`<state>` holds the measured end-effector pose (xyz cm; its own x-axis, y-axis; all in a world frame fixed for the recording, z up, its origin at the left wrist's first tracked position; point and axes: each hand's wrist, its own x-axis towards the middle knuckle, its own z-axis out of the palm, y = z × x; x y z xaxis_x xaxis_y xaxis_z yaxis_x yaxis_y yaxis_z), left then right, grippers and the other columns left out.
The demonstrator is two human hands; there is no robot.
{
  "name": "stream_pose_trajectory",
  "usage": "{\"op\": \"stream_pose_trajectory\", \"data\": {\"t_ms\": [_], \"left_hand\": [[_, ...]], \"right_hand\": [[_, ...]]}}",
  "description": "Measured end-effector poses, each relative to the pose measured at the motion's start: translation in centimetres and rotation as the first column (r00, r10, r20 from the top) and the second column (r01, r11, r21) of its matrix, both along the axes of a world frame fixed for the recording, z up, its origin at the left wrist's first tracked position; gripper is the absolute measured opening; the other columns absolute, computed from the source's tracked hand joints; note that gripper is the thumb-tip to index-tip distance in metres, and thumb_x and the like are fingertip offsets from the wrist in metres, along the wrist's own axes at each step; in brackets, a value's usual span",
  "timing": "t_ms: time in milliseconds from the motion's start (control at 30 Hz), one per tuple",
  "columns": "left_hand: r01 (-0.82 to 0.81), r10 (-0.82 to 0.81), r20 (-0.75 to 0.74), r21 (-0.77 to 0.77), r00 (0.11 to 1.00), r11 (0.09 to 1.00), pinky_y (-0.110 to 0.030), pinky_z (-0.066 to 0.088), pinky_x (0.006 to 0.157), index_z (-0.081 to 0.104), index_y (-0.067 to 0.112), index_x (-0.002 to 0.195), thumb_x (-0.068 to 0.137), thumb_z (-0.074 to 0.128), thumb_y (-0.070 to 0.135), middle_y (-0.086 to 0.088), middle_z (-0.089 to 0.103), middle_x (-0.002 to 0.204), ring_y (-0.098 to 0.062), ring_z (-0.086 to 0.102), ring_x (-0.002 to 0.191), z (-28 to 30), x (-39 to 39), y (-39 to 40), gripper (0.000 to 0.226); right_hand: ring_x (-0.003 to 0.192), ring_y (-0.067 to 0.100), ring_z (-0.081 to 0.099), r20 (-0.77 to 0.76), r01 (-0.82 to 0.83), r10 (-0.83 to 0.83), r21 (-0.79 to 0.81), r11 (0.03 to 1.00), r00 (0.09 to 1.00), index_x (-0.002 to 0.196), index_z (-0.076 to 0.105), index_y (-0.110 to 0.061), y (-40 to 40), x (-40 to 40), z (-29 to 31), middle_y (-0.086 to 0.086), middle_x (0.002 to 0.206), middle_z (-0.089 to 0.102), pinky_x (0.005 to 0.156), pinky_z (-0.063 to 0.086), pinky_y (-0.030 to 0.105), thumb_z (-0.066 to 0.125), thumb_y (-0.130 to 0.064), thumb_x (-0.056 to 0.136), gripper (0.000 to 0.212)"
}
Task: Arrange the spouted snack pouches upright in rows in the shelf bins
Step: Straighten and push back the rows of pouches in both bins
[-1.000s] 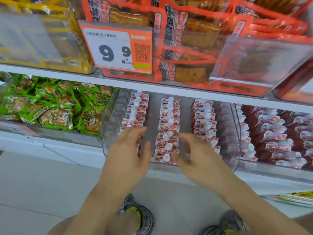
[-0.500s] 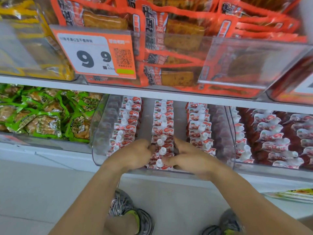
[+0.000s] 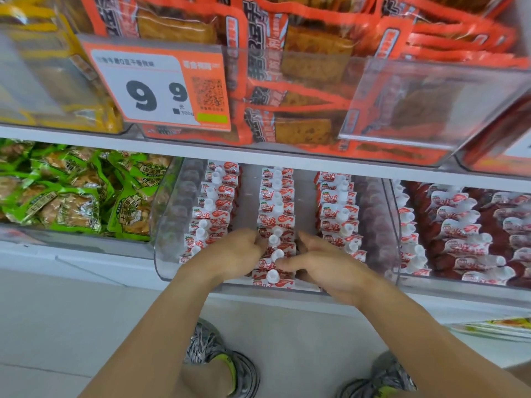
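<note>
L hand and R hand are gripping the middle row of pouches from either side, fingers curled narrow against the front few packs, thumbs near the caps. Pouches are standing upright in the clear bin: 3 rows, approx 9-10 apiece, exact count unclear. Left row is sitting just outside L fingers, right row outside R fingers. Beyond, price tag is hanging above.

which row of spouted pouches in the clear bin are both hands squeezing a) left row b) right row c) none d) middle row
d, the left hand and right hand press in from either side on the middle row of spouted pouches in the clear bin.
</note>
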<state>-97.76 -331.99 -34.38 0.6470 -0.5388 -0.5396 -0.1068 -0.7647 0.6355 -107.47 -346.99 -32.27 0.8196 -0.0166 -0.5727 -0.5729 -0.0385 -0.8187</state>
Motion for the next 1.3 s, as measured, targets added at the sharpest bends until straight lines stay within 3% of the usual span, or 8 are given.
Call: {"op": "stream_pose_trajectory", "data": {"t_ms": [67, 133, 200, 300, 467, 567, 800, 1300], "left_hand": [[0.006, -0.006, 0.009, -0.001, 1.000, 1.000, -0.036, 0.041, 0.066, 0.059, 0.008, 0.086, 0.101, 0.040, 0.038, -0.006, 0.051, 0.068, -0.019, 0.047, 0.065, 0.6, -0.2, 0.0, 0.039], [-0.001, 0.002, 0.078, -0.013, 0.997, 1.000, -0.038, 0.044, 0.069, 0.054, 0.011, 0.080, 0.099, 0.042, 0.042, -0.005, 0.052, 0.069, -0.019, 0.049, 0.065, 1.2, -1.0, 0.7, 0.038], [-0.024, 0.031, 0.279, -0.029, 0.960, 0.999, -0.037, 0.050, 0.075, 0.059, 0.015, 0.099, 0.097, 0.047, 0.043, -0.003, 0.064, 0.086, -0.019, 0.061, 0.080, 1.6, -3.1, 2.0, 0.031], [0.025, 0.014, 0.612, -0.055, 0.791, 0.998, -0.036, 0.054, 0.072, 0.062, 0.021, 0.111, 0.089, 0.060, 0.043, 0.005, 0.067, 0.095, -0.016, 0.065, 0.087, 1.7, -7.1, 4.3, 0.030], [0.177, -0.232, 0.805, 0.159, 0.547, 0.971, -0.032, 0.049, 0.055, 0.064, 0.016, 0.074, 0.056, 0.090, 0.010, 0.000, 0.060, 0.066, -0.025, 0.059, 0.061, -1.0, -6.8, 5.9, 0.032], [0.173, -0.187, 0.834, 0.111, 0.520, 0.979, -0.031, 0.045, 0.052, 0.061, 0.016, 0.066, 0.052, 0.084, -0.008, 0.001, 0.055, 0.064, -0.023, 0.053, 0.062, -2.5, -6.4, 6.2, 0.036], [0.096, 0.127, 0.880, -0.190, 0.457, 0.977, -0.033, 0.039, 0.067, 0.067, 0.011, 0.077, 0.055, 0.075, -0.020, -0.001, 0.060, 0.072, -0.026, 0.055, 0.070, -1.4, -5.8, 4.6, 0.039], [0.068, 0.061, 0.848, -0.114, 0.526, 0.991, -0.031, 0.036, 0.067, 0.069, 0.011, 0.075, 0.057, 0.075, -0.015, -0.004, 0.064, 0.074, -0.029, 0.059, 0.070, -2.4, -4.6, 2.5, 0.033]], "right_hand": [[0.114, 0.007, 0.061, 0.009, -0.028, 0.029, -0.076, 0.997, 1.000, 0.123, 0.055, -0.027, -0.1, -0.2, 0.5, -0.016, 0.122, 0.066, 0.107, 0.044, 0.036, 0.069, -0.017, 0.087, 0.040], [0.121, 0.002, 0.048, 0.038, -0.086, 0.104, -0.321, 0.943, 0.994, 0.143, 0.037, -0.022, -0.5, -1.2, 1.3, -0.024, 0.129, 0.047, 0.107, 0.036, 0.026, 0.066, -0.035, 0.090, 0.062], [0.128, 0.002, 0.043, 0.204, -0.007, 0.159, -0.595, 0.804, 0.966, 0.150, 0.030, -0.025, -0.3, -3.1, 2.2, -0.019, 0.138, 0.045, 0.107, 0.033, 0.021, 0.063, -0.041, 0.092, 0.069], [0.112, 0.008, 0.054, 0.363, 0.077, 0.387, -0.806, 0.587, 0.848, 0.133, 0.051, -0.027, 0.5, -6.1, 2.1, -0.008, 0.127, 0.056, 0.093, 0.040, 0.016, 0.062, -0.036, 0.091, 0.045], [0.076, 0.025, 0.064, 0.140, -0.050, 0.584, -0.953, 0.297, 0.800, 0.096, 0.058, -0.015, 1.7, -6.2, -1.6, 0.004, 0.087, 0.061, 0.061, 0.048, 0.035, 0.069, -0.026, 0.085, 0.020], [0.058, 0.021, 0.060, 0.246, 0.058, 0.541, -0.938, 0.341, 0.804, 0.076, 0.056, -0.016, 2.0, -6.0, -3.1, 0.000, 0.070, 0.058, 0.049, 0.045, 0.028, 0.088, -0.009, 0.059, 0.036], [0.062, 0.022, 0.060, 0.453, 0.284, 0.427, -0.870, 0.403, 0.782, 0.079, 0.060, -0.016, 0.9, -5.6, -1.8, -0.001, 0.074, 0.060, 0.052, 0.040, 0.026, 0.083, -0.011, 0.073, 0.024], [0.090, 0.028, 0.059, 0.310, 0.176, 0.473, -0.935, 0.307, 0.825, 0.096, 0.066, -0.012, -0.3, -3.5, -3.4, 0.006, 0.092, 0.066, 0.072, 0.049, 0.038, 0.065, -0.009, 0.088, 0.008]]}}
